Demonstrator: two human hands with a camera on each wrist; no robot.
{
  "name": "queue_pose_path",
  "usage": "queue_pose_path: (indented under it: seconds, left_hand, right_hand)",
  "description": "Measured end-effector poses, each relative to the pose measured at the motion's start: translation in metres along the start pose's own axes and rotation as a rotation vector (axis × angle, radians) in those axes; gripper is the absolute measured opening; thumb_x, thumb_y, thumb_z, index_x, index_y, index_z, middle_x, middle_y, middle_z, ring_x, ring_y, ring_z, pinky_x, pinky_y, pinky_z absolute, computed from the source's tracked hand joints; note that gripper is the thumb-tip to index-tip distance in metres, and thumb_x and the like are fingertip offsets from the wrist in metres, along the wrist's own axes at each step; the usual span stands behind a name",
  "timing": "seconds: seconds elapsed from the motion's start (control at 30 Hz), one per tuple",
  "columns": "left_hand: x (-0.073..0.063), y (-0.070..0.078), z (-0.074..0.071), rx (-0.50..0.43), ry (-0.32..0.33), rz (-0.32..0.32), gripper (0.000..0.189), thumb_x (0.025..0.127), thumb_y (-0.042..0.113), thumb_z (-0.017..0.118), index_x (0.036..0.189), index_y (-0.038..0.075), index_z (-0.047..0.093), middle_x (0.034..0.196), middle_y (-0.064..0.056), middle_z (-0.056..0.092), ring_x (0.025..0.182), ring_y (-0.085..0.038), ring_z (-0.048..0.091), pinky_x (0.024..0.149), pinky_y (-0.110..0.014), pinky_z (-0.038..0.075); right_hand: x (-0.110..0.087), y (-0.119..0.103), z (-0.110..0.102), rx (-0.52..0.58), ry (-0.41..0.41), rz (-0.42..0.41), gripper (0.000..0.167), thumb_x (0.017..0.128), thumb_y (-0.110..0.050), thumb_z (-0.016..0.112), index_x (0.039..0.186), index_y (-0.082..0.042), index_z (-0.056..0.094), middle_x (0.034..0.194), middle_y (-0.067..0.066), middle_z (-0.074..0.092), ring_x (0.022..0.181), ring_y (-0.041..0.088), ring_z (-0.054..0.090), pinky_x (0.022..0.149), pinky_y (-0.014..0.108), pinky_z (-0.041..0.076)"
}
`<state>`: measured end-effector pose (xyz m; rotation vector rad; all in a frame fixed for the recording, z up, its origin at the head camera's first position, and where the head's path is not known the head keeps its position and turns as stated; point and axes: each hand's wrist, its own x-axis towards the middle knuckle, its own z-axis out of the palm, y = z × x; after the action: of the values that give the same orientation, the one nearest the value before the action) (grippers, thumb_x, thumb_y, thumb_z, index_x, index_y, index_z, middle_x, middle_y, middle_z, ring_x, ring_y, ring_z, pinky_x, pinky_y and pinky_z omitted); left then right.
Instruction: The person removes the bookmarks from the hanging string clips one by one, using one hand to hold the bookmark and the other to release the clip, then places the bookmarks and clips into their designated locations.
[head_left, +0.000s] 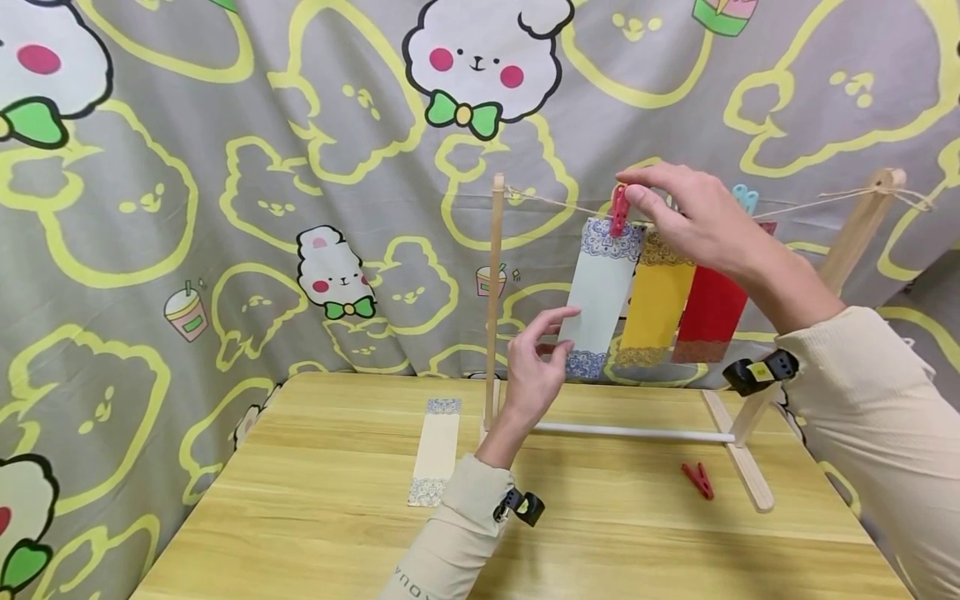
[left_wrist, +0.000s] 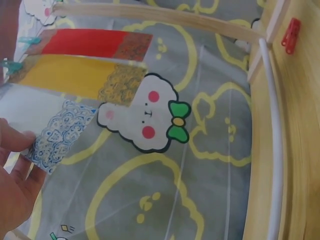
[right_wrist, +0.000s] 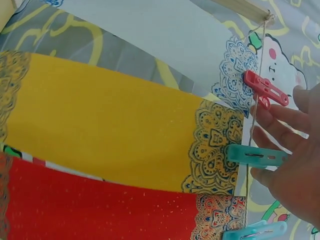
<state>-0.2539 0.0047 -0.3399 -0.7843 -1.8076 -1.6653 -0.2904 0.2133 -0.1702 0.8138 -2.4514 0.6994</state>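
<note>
My right hand point(head_left: 701, 212) pinches a red clothespin point(head_left: 619, 210) between thumb and fingers. The clothespin bites the lace-patterned top of a pale blue bookmark-like card point(head_left: 598, 292) at the string point(right_wrist: 248, 175). In the left wrist view my left hand point(left_wrist: 17, 185) holds the card's edge near its lower end, thumb on its face; some fingertips are partly hidden. Beside it hang a yellow card point(head_left: 658, 304) and a red card point(head_left: 711, 312), held by a teal clothespin point(right_wrist: 255, 155) and another teal clothespin point(right_wrist: 255, 230).
The string runs between a left wooden post point(head_left: 495, 292) and a right wooden post point(head_left: 855, 221), with a white rod point(head_left: 637, 432) joining them low down. A cream card point(head_left: 437, 450) lies on the wooden table point(head_left: 300, 475) at left; a loose red clothespin point(head_left: 699, 481) lies at right.
</note>
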Motion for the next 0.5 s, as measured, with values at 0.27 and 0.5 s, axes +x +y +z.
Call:
queue_pose_path:
  seconds: [0.27,0.5]
  left_hand:
    - [0.0004,-0.0018,-0.0017,0.001,0.006,0.003,0.041,0.084,-0.027,0.061,0.120,-0.007,0.068,0.120,-0.023,0.070,0.100,-0.044,0.068,0.078,-0.047,0.062]
    - [0.0002,-0.0019,-0.0027,-0.013,-0.002,0.003,0.042,0.083,-0.027,0.060,0.120,-0.008,0.067,0.119,-0.024,0.070,0.099,-0.044,0.068,0.077,-0.048,0.062]
  right_hand:
    - [0.0034,0.0002,-0.0005,0.106,-0.011,0.077,0.042,0.109,-0.030,0.049,0.142,-0.007,0.061,0.136,0.018,0.061,0.129,0.038,0.046,0.103,0.065,0.035]
    - [0.0062,-0.0004,-0.0011,0.107,-0.003,0.082,0.038,0.108,-0.031,0.052,0.135,-0.006,0.064,0.131,0.017,0.063,0.125,0.034,0.046,0.101,0.063,0.032]
